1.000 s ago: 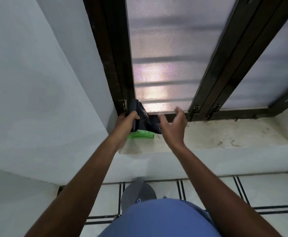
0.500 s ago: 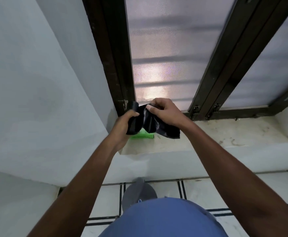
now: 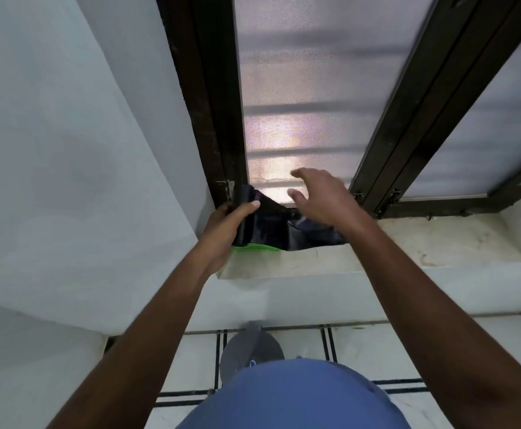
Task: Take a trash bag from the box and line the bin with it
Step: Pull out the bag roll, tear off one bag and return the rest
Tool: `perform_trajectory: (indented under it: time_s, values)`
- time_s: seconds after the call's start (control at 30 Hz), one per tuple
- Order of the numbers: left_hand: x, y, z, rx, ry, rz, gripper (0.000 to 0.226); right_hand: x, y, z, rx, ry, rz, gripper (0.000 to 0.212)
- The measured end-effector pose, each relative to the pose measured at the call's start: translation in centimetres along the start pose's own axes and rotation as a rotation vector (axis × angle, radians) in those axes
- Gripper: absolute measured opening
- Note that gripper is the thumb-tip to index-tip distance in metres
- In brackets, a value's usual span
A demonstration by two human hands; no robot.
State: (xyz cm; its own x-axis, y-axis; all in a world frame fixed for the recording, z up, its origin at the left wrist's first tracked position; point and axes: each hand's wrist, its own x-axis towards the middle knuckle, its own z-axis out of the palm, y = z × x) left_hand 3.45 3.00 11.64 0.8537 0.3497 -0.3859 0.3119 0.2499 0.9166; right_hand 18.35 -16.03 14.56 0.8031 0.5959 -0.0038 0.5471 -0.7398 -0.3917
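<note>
The black trash bag (image 3: pixel 271 226) hangs partly unfolded just above the green box (image 3: pixel 256 248), which lies on the window sill (image 3: pixel 407 243) at its left end, against the dark window frame (image 3: pixel 219 119). The left hand (image 3: pixel 226 226) grips the bag's folded left edge, thumb curled over it. The right hand (image 3: pixel 321 196) hovers over the bag's right part with fingers spread and relaxed, holding nothing.

Dark print runs along the green box (image 3: pixel 257 248) under the black bag; too small to read.
</note>
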Motion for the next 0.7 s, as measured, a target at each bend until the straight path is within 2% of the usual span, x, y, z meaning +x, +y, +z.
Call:
perform_trajectory:
  time_s: [0.1,0.17,0.27,0.37,0.43,0.53,0.6,0.7]
  values:
    - [0.0,0.0,0.5,0.029,-0.03,0.011,0.045,-0.1,-2.5,0.1,0.465,-0.115,-0.025,0.053]
    - [-0.2,0.4,0.9,0.023,-0.015,0.003,0.042,0.0,-3.3,0.7,0.584,-0.19,0.008,0.055]
    - [-0.7,0.8,0.9,-0.052,0.028,-0.03,0.039,0.3,-2.8,1.7,0.536,-0.2,-0.018,0.061]
    - [-0.8,1.1,0.4,-0.095,0.084,-0.07,0.033,0.5,-1.7,2.0,0.493,-0.219,-0.041,0.048]
    - [-0.9,1.1,0.2,-0.075,0.073,-0.084,0.038,0.6,-1.2,1.9,0.484,-0.216,-0.039,0.039]
    - [-0.9,0.7,-0.4,0.001,0.031,-0.018,0.043,0.7,-0.9,1.4,0.444,-0.198,-0.034,0.036]
    - [-1.0,0.3,-0.5,0.064,0.039,0.028,0.045,0.6,-0.9,1.0,0.446,-0.199,-0.025,0.049]
    - [-0.9,0.2,-0.5,0.04,0.118,-0.007,0.043,0.2,-0.9,0.8,0.402,-0.154,0.022,0.075]
